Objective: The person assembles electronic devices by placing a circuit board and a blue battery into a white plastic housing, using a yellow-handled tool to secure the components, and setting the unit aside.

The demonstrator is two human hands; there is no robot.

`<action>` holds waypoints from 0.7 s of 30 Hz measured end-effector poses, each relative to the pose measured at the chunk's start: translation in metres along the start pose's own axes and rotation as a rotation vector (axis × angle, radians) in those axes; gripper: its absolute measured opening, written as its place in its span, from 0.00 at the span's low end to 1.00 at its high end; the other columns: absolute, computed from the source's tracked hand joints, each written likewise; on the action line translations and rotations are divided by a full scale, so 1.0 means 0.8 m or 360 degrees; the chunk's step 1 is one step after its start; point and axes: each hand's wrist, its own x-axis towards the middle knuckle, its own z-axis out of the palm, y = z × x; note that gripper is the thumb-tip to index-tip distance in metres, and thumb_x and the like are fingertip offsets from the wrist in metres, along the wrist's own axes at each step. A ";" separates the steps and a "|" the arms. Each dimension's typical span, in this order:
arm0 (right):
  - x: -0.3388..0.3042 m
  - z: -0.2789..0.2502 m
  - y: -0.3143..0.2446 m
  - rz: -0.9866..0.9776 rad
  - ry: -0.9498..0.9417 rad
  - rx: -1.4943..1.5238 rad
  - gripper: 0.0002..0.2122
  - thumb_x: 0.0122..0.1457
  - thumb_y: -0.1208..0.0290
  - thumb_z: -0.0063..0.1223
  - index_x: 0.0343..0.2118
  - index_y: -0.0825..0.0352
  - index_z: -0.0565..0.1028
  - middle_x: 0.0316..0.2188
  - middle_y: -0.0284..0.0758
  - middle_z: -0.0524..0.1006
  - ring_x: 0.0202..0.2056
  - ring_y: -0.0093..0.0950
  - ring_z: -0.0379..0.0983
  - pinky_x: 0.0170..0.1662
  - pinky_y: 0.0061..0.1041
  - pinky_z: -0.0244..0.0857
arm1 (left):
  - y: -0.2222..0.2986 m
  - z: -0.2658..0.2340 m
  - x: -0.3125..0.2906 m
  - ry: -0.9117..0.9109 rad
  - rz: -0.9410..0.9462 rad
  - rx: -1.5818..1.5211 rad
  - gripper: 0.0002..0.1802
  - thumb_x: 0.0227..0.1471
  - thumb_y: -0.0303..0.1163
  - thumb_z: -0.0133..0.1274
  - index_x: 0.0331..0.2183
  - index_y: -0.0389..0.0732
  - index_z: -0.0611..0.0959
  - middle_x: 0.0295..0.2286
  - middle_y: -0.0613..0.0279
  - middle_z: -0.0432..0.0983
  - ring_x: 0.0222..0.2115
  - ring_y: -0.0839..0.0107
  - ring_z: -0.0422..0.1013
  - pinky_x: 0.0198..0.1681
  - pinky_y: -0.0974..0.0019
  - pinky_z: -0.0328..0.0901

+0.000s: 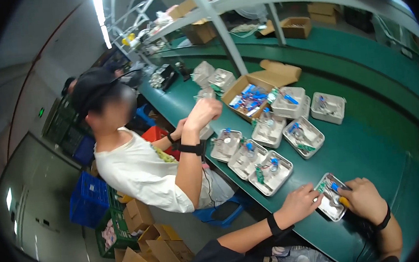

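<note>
At the table's near edge sits a small white tray (pixel 335 213) with a green circuit board (pixel 321 187) and a blue part (pixel 334 186) in it. My left hand (pixel 298 206) is at the tray's left side, fingers closed together; a small pale tip shows at them, too small to name. My right hand (pixel 366 198) is over the tray's right side, closed round a tool with a black and yellow handle (pixel 344 201). Its working end is hidden from view. Farther left, similar white trays (pixel 271 181) hold green boards, blue parts and wires.
On my left sits a co-worker (pixel 138 161) in a white shirt, one arm raised over the table. A cardboard box (pixel 227 98) of blue parts stands beyond the trays. A metal shelf post (pixel 221 34) rises behind it. Cartons (pixel 145 256) and crates (pixel 88 199) stand on the floor.
</note>
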 end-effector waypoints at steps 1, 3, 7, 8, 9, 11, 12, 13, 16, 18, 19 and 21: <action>-0.002 0.000 0.002 0.0003 -0.0083 -0.0012 0.13 0.60 0.64 0.64 0.46 0.61 0.87 0.40 0.40 0.82 0.43 0.40 0.79 0.47 0.40 0.71 | 0.000 0.000 0.002 0.0037 0.0017 0.0020 0.10 0.58 0.34 0.65 0.29 0.39 0.87 0.29 0.58 0.74 0.30 0.57 0.78 0.31 0.55 0.74; 0.000 0.000 0.005 0.0053 -0.0095 0.0003 0.13 0.60 0.64 0.63 0.46 0.61 0.87 0.40 0.39 0.82 0.42 0.39 0.79 0.46 0.40 0.72 | -0.003 -0.004 0.008 0.0004 0.0051 0.0003 0.09 0.58 0.34 0.65 0.30 0.39 0.88 0.29 0.58 0.74 0.30 0.57 0.78 0.31 0.55 0.74; -0.011 0.003 0.012 0.0013 -0.0095 0.0014 0.13 0.61 0.63 0.63 0.46 0.60 0.87 0.38 0.37 0.83 0.41 0.38 0.80 0.44 0.39 0.73 | 0.000 -0.003 0.005 0.0005 0.0052 0.0019 0.07 0.57 0.32 0.66 0.31 0.39 0.88 0.29 0.58 0.75 0.29 0.58 0.77 0.31 0.57 0.74; -0.013 0.004 0.015 -0.0026 -0.0063 0.0005 0.13 0.61 0.63 0.63 0.46 0.60 0.87 0.38 0.37 0.83 0.40 0.38 0.80 0.44 0.40 0.73 | 0.001 -0.003 0.004 0.0002 0.0047 0.0027 0.07 0.57 0.32 0.66 0.31 0.39 0.88 0.29 0.58 0.75 0.29 0.58 0.77 0.31 0.57 0.74; -0.013 0.005 0.015 -0.0069 -0.0025 -0.0005 0.13 0.61 0.63 0.63 0.46 0.60 0.87 0.37 0.37 0.83 0.40 0.37 0.80 0.43 0.40 0.74 | 0.001 -0.004 0.003 0.0004 0.0043 0.0040 0.07 0.57 0.32 0.67 0.31 0.39 0.88 0.29 0.59 0.75 0.29 0.58 0.77 0.31 0.57 0.74; -0.016 0.000 0.014 -0.0036 -0.0097 0.0032 0.13 0.61 0.63 0.63 0.47 0.60 0.87 0.38 0.37 0.83 0.41 0.38 0.80 0.45 0.40 0.74 | 0.004 -0.005 0.000 -0.0004 0.0036 0.0042 0.06 0.57 0.32 0.67 0.32 0.39 0.88 0.29 0.59 0.75 0.29 0.59 0.77 0.31 0.57 0.74; -0.018 -0.004 0.013 -0.0004 -0.0166 0.0053 0.14 0.61 0.63 0.63 0.47 0.59 0.86 0.40 0.38 0.84 0.41 0.39 0.81 0.46 0.40 0.74 | 0.007 -0.006 -0.002 0.0002 0.0036 0.0040 0.06 0.57 0.31 0.66 0.32 0.39 0.88 0.29 0.59 0.75 0.29 0.59 0.77 0.31 0.58 0.74; -0.020 -0.007 0.011 0.0027 -0.0238 0.0072 0.14 0.61 0.62 0.63 0.48 0.59 0.86 0.41 0.38 0.84 0.41 0.40 0.81 0.48 0.40 0.74 | 0.010 -0.006 -0.005 0.0010 0.0035 0.0036 0.06 0.57 0.31 0.66 0.32 0.39 0.88 0.29 0.59 0.75 0.29 0.59 0.77 0.31 0.58 0.74; -0.023 -0.006 0.015 0.0072 -0.0256 0.0075 0.14 0.62 0.62 0.63 0.48 0.59 0.86 0.41 0.38 0.84 0.42 0.40 0.81 0.48 0.40 0.74 | 0.010 -0.001 0.003 -0.0065 0.0075 0.0014 0.06 0.57 0.31 0.66 0.33 0.39 0.88 0.30 0.59 0.75 0.30 0.59 0.77 0.32 0.58 0.74; -0.021 -0.007 0.014 0.0041 -0.0288 0.0055 0.14 0.63 0.61 0.62 0.48 0.58 0.86 0.41 0.37 0.85 0.43 0.40 0.81 0.48 0.40 0.74 | 0.009 -0.006 0.002 -0.0134 0.0100 0.0049 0.06 0.56 0.31 0.66 0.34 0.39 0.88 0.30 0.58 0.75 0.31 0.58 0.77 0.33 0.58 0.74; -0.017 -0.005 0.018 0.0021 -0.0330 0.0049 0.14 0.63 0.61 0.62 0.48 0.58 0.86 0.41 0.37 0.85 0.43 0.40 0.81 0.48 0.40 0.74 | 0.008 -0.013 0.000 -0.0192 0.0111 0.0068 0.06 0.56 0.31 0.66 0.35 0.39 0.88 0.30 0.58 0.75 0.32 0.57 0.77 0.33 0.57 0.74; -0.004 -0.016 0.024 -0.0094 -0.0337 0.0081 0.14 0.63 0.61 0.62 0.49 0.59 0.85 0.41 0.37 0.84 0.44 0.40 0.81 0.48 0.40 0.74 | 0.014 -0.024 -0.006 -0.0230 -0.0018 0.0160 0.10 0.56 0.33 0.67 0.38 0.38 0.88 0.34 0.55 0.77 0.35 0.54 0.78 0.37 0.55 0.74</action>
